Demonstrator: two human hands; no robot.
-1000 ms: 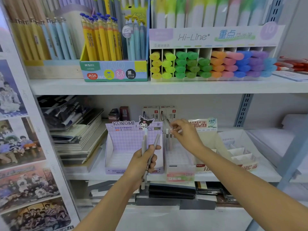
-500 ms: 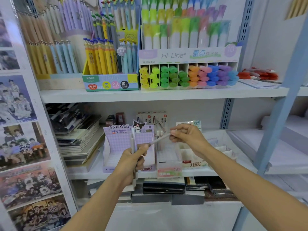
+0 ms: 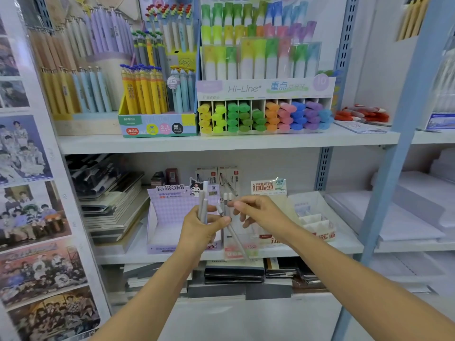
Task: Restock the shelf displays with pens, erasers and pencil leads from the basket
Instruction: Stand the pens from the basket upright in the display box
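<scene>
My left hand (image 3: 204,226) grips a few grey pens (image 3: 203,205) in front of the lower shelf. Two stand upright in the fist, and one slants down to the right under my thumb. My right hand (image 3: 261,214) hovers just right of it with relaxed fingers. Its index fingertip is close to the slanted pen's upper end, and nothing shows in its grasp. Behind my hands a clear pen display box (image 3: 234,252) with a pink label holds upright white-capped pens (image 3: 228,196). The basket is out of view.
A purple Kuromi display box (image 3: 167,217) stands left of the clear box, and a pencil-lead display (image 3: 316,223) with dividers stands to the right. The upper shelf (image 3: 221,143) carries pen racks and a highlighter stand (image 3: 266,89). Stacked notebooks (image 3: 110,207) lie on the left. A blue upright post (image 3: 396,153) rises on the right.
My right hand has let go of the pen end it pinched and moved closer to my left hand. That pen now slants downward in my left hand. My view has tilted up.
</scene>
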